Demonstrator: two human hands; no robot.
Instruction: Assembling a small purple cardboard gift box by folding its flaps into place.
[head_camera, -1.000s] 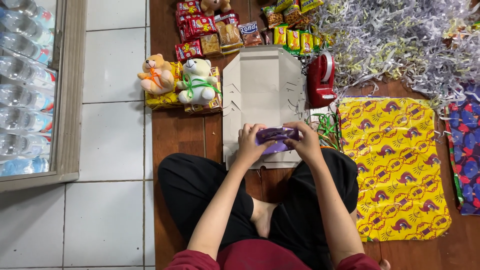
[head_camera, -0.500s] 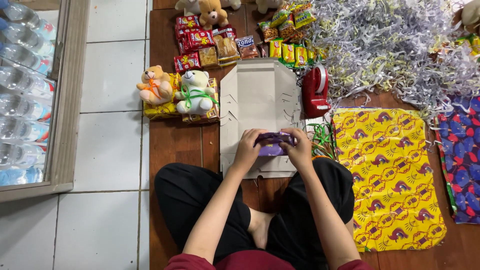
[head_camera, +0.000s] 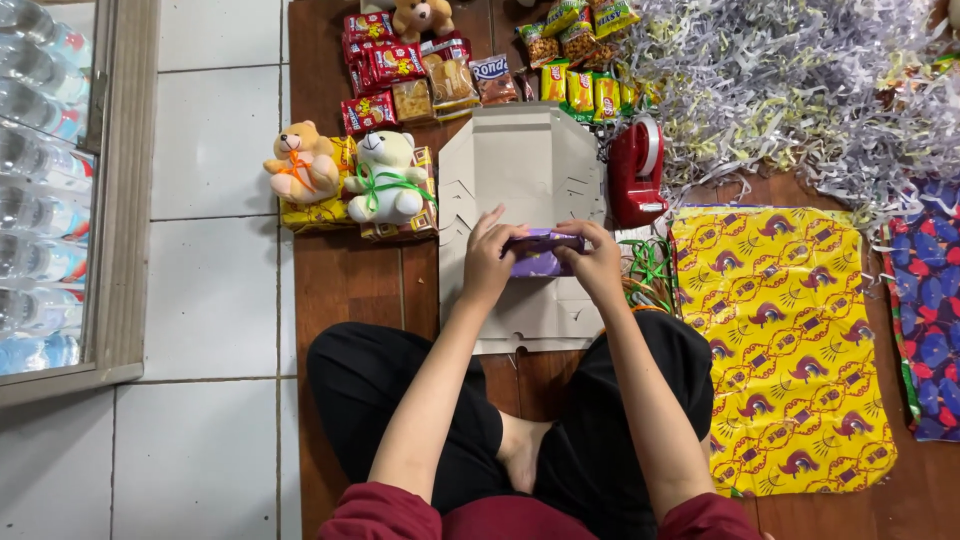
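A small purple packet (head_camera: 538, 254) is gripped between both my hands, over a flat unfolded grey cardboard box (head_camera: 520, 165) on the wooden floor. My left hand (head_camera: 488, 258) grips its left end, fingers curled over the top. My right hand (head_camera: 594, 260) grips its right end. I sit cross-legged in black trousers, with the box just past my knees.
Two small teddy bears (head_camera: 345, 178) sit on snack packs left of the box. Several snack packets (head_camera: 430, 70) lie beyond it. A red tape dispenser (head_camera: 638, 172), shredded paper (head_camera: 790, 80), yellow wrapping paper (head_camera: 785, 340) and blue wrapping paper (head_camera: 930, 310) are on the right. Bottled water (head_camera: 40, 200) is stacked at left.
Both hands keep hold of the purple packet over the cardboard. The view has shifted slightly, so more of the snacks and another bear show at the top.
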